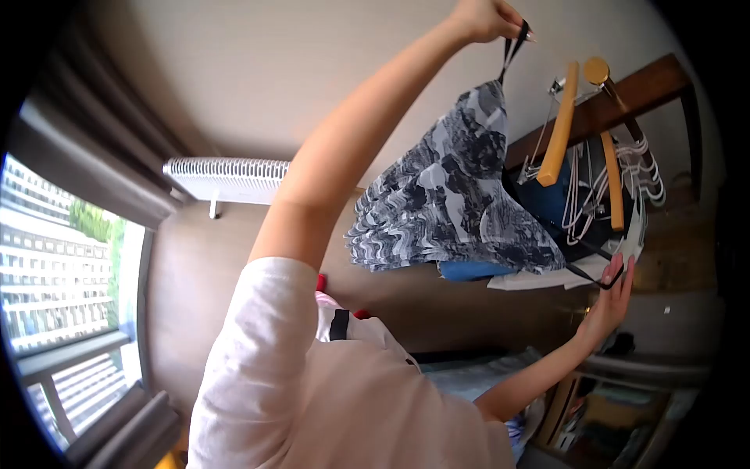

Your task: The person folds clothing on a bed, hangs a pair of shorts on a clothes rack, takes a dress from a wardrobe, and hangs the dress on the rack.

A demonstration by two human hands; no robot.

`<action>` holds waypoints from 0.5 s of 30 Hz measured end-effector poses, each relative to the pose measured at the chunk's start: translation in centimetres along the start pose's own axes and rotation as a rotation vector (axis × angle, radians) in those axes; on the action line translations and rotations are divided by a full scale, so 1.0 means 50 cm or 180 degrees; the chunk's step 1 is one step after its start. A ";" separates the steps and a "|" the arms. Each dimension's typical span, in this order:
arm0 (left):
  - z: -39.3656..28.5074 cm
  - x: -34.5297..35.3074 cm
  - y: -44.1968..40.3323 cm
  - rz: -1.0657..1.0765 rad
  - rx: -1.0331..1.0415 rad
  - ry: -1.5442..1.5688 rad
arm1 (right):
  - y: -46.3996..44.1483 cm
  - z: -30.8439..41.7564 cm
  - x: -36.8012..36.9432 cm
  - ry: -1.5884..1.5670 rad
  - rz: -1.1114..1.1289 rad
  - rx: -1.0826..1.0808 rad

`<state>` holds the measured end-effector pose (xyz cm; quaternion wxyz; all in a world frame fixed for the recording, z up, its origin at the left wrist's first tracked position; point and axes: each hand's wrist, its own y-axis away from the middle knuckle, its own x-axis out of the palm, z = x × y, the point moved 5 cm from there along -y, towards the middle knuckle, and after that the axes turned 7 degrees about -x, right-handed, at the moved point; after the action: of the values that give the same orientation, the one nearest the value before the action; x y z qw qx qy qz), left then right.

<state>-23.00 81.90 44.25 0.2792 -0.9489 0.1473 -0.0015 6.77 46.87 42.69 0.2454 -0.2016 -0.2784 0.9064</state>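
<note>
A grey, black and white patterned camisole point(453, 187) with thin black straps hangs stretched out between my two hands. High up, my left hand point(488, 19) is closed, pinching one strap point(512, 55). Lower at the right, my right hand point(612, 301) has the other strap point(582, 273) looped at its fingers, which are fairly straight. Behind the camisole, a dark wooden rack point(660, 82) carries a light wooden hanger point(560, 133), a second wooden hanger point(613, 187) and several white hangers point(647, 176). The camisole partly covers blue and white clothes there.
A white radiator point(226, 184) stands by the wall at left, near grey curtains point(86, 148) and a window point(62, 273). At lower right is a shelf unit point(609, 406) with items inside. Something grey-blue, perhaps fabric point(476, 375), lies beyond my body.
</note>
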 end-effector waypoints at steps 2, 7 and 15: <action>-0.010 -0.021 0.014 -0.0169 -0.0069 -0.0215 | -0.007 0.012 0.022 0.0025 0.0046 -0.0044; -0.027 -0.006 0.013 -0.0589 0.0025 -0.0443 | -0.026 0.018 0.049 -0.0324 0.0363 -0.0420; -0.045 0.025 -0.003 -0.0260 0.0175 -0.0441 | -0.047 0.028 0.075 -0.0334 0.0294 -0.0566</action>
<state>-21.97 80.46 46.14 0.3143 -0.9439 0.0887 0.0487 3.87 50.10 44.33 0.1696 -0.1875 -0.3606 0.8978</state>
